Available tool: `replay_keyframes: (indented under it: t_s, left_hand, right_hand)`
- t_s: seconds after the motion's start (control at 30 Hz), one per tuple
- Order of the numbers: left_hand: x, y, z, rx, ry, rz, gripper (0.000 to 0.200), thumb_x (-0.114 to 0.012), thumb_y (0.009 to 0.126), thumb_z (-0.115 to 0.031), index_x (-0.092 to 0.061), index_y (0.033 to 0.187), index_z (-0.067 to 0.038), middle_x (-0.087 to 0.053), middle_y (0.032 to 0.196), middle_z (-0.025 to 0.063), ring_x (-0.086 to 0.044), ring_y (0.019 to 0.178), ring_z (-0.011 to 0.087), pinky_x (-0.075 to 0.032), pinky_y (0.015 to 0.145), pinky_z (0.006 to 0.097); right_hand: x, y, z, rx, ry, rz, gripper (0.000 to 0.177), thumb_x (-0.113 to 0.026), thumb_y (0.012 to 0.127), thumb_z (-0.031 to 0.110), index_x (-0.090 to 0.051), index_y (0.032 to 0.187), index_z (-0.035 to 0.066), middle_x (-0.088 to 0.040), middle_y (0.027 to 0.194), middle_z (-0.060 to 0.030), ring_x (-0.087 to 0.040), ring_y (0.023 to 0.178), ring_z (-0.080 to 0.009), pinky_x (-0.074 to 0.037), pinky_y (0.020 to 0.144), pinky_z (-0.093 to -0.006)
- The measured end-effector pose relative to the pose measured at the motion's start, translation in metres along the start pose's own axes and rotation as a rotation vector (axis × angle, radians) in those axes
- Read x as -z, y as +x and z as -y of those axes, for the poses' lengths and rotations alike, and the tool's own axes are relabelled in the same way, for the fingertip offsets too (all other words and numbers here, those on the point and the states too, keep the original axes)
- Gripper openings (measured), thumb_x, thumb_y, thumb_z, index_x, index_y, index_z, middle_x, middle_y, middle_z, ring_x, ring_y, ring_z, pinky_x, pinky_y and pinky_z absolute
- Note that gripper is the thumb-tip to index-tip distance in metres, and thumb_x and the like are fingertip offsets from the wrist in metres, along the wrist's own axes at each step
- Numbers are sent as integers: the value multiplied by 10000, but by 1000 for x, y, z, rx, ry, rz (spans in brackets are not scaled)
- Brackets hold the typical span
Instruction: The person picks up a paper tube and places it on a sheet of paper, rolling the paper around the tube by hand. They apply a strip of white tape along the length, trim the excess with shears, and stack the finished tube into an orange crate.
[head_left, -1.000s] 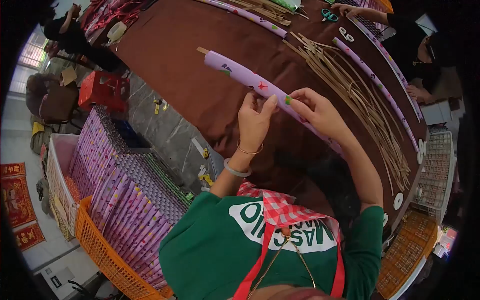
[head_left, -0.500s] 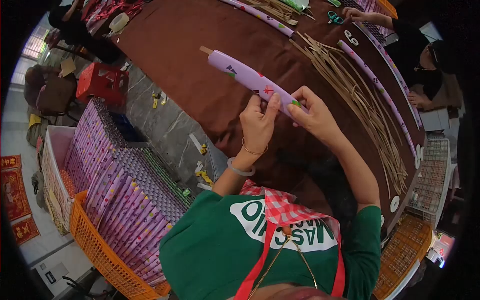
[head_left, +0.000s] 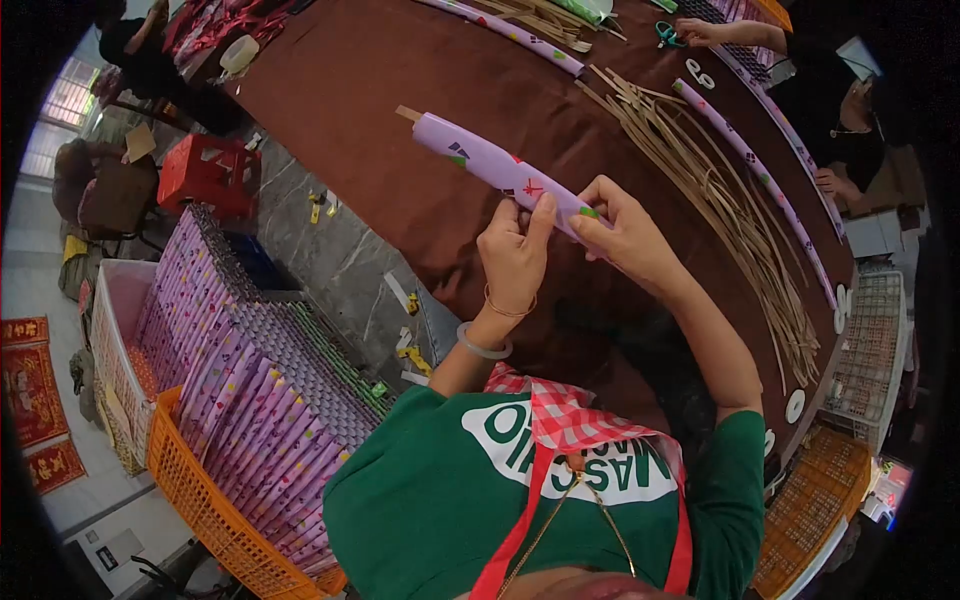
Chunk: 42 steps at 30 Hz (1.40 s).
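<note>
In front of my chest I hold a lilac printed roll, slanted from upper left to lower right. It carries small green, red and dark figures, and a flat brown strip pokes out of its far end. My left hand pinches the roll's lower edge near the middle, thumb on top and fingers curled beneath. Over the near end, my right hand is closed with its thumb pressed on the lilac surface. Its fingers partly hide that end. Both hands are close together, above the brown-covered table.
Long brown strips and a slim lilac roll lie to the right. Teal scissors are near a co-worker's hand. An orange crate of lilac rolls stands left, near a red stool.
The view has shifted slightly. My two hands keep their hold on the lilac roll with hardly any movement. The co-worker's hand is a little closer to the teal scissors.
</note>
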<state>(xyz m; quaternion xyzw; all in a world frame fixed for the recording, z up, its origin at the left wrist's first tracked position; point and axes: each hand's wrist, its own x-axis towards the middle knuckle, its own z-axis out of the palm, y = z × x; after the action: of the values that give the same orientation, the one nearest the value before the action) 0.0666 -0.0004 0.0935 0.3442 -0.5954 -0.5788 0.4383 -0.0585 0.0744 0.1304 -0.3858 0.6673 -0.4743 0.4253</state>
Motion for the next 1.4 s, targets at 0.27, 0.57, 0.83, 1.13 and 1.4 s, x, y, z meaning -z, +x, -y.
replay_keyframes:
  t_s: [0.27, 0.57, 0.83, 1.13, 1.4]
  left_hand:
    - [3, 2, 1, 16, 15, 13, 254, -617, 856, -230, -587, 842, 22, -571, 632, 33, -465, 571, 46, -387, 500, 216]
    - [8, 14, 13, -50, -65, -8, 245, -559, 896, -210, -583, 831, 24, -593, 705, 13, -515, 593, 48, -432, 520, 217]
    - [6, 14, 22, 242, -461, 78, 270, -496, 926, -228, -517, 930, 41, -587, 796, 72, -591, 650, 108, -535, 583, 250]
    - [10, 7, 14, 289, -377, 177, 192, -562, 882, -116, -512, 992, 33, -568, 863, 61, -607, 756, 139, -558, 661, 269]
    - [15, 0, 3, 296, -389, 235, 195, -522, 899, -96, -512, 1041, 37, -574, 905, 58, -602, 801, 134, -558, 720, 285]
  right_hand:
    - [-2, 1, 10, -122, 71, 41, 222, -595, 843, 188, -470, 936, 29, -546, 807, -41, -524, 684, -78, -469, 574, -221]
    - [29, -14, -20, -181, 110, 305, 335, -568, 862, 167, -459, 1140, 15, -573, 847, -37, -554, 712, -79, -441, 647, -203]
    - [43, -41, -39, -126, 28, 254, 373, -575, 851, 93, -451, 1196, 24, -565, 988, -56, -544, 870, -80, -466, 743, -227]
    - [43, -42, -42, -105, 39, 255, 315, -578, 858, 122, -485, 1146, 35, -589, 881, -20, -528, 735, -60, -446, 672, -211]
    - [46, -48, -30, -120, 78, 289, 311, -575, 859, 129, -486, 1140, 31, -607, 906, -31, -530, 717, -55, -443, 653, -207]
